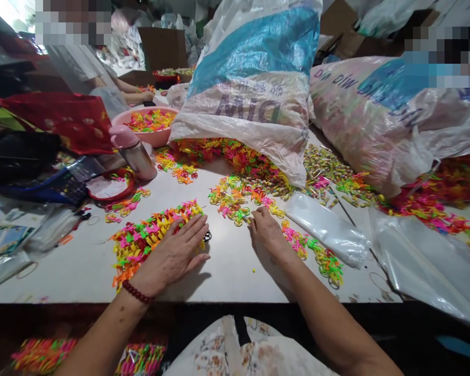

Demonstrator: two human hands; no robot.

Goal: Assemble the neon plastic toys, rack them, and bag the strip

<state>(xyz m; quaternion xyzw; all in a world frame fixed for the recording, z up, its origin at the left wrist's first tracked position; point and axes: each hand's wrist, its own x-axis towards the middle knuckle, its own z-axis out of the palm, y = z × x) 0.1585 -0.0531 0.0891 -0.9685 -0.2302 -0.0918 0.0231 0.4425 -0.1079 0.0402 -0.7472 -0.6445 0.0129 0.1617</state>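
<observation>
Small bright plastic pieces with rings lie in close rows, forming a block [141,240] on the white table [227,284]. Across the right part of this block rests my left hand [184,240], fingers stretched out and thumb apart, with a dark red bead bracelet on the wrist. My right hand [267,230] is closed, its fingertips pinched at the near edge of a loose scatter of the same pieces [231,201]. What sits between those fingertips is too small to make out. Right of that hand, a strip of more pieces [313,250] runs beside my forearm.
A large white and blue sack [254,83] spills pieces at the back; another sack [360,115] lies right. Clear plastic bags [329,227] are near my right arm. At left stand a pink-lidded bottle [135,154], red dish [129,193] and pink basin [156,136]. Another person works behind.
</observation>
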